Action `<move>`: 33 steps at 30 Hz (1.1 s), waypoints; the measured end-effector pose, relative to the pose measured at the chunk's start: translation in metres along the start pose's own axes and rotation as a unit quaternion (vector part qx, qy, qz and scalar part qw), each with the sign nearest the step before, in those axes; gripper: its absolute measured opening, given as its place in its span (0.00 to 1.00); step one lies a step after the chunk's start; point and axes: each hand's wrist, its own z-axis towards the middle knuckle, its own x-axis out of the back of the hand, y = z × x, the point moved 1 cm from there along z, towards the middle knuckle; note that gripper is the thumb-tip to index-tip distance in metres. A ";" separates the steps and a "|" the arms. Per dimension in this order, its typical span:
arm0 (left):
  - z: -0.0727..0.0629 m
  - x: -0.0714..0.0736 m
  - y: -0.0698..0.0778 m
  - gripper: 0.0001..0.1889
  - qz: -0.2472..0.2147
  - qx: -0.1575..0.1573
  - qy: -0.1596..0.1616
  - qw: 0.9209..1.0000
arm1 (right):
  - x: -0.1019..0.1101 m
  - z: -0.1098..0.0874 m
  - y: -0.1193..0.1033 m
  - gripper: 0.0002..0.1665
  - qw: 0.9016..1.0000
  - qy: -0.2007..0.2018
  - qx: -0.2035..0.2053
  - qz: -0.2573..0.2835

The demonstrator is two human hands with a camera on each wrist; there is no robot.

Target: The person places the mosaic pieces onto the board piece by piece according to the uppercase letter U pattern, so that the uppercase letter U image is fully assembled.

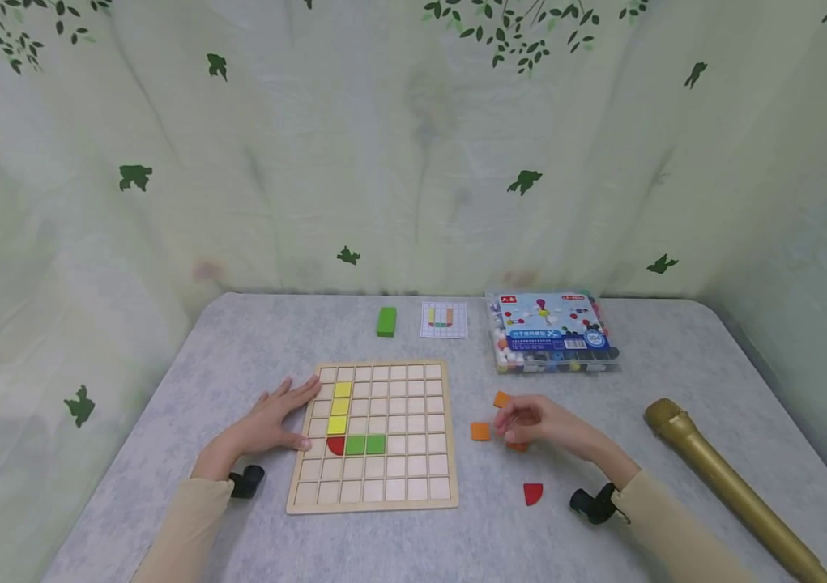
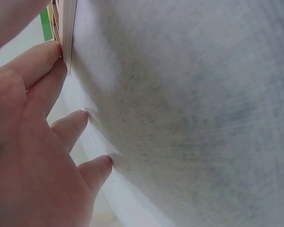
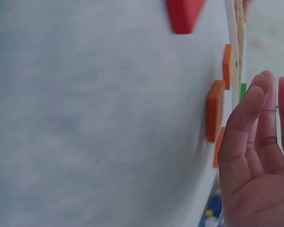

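My left hand (image 1: 267,423) rests its spread, straight fingers against the left rim of a wooden grid board (image 1: 413,502). On the board stand a column of yellow square tiles (image 1: 338,424), a red quarter-circle tile (image 1: 336,446) below them and two green square tiles (image 1: 365,444) beside it. My right hand (image 1: 547,425) hovers over three orange square tiles (image 1: 480,431), fingers loosely bent. Thumb and fingertips have nothing visible between them in the right wrist view, where an orange tile (image 3: 215,111) lies near the thumb. A loose red quarter-circle tile (image 1: 533,494) lies nearer me.
Behind the board are a green block (image 1: 386,321) and a small card (image 1: 444,320) printed with a coloured grid pattern. A clear plastic box (image 1: 555,332) of coloured pieces sits at the back right. A gold microphone (image 1: 734,486) lies along the table's right side.
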 end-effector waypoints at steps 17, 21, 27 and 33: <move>0.000 0.000 0.000 0.54 0.000 0.000 0.003 1.000 | 0.000 -0.042 0.016 0.11 0.998 -0.051 -0.005 -0.034; 0.000 0.000 0.000 0.54 0.001 0.002 0.003 1.000 | -0.005 -0.046 0.013 0.11 0.996 -0.049 -0.012 -0.068; 0.000 0.000 0.000 0.54 0.002 0.005 0.001 1.000 | -0.013 -0.047 0.009 0.13 0.993 -0.037 -0.020 -0.110; 0.000 0.001 0.000 0.54 0.002 0.005 -0.001 1.000 | -0.017 -0.046 0.008 0.14 0.987 -0.036 -0.014 -0.154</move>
